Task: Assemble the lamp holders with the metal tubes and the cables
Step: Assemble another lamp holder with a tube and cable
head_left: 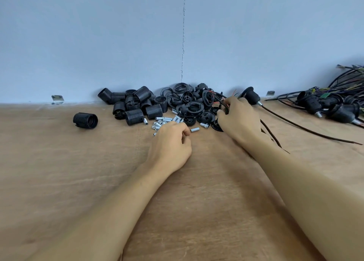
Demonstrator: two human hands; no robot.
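The left hand (170, 144) curls beside the metal tubes (167, 120), grasp unclear; the right hand (239, 118) grips a cable (272, 135).

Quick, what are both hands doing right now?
Left hand: fingers curled over the tubes; a grip cannot be told.
Right hand: gripping a cable.

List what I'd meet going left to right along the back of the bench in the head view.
Wall bracket → lone threaded sleeve → heap of threaded sleeves → heap of caps and rings → right hand gripping a cable → finished holders with cables.
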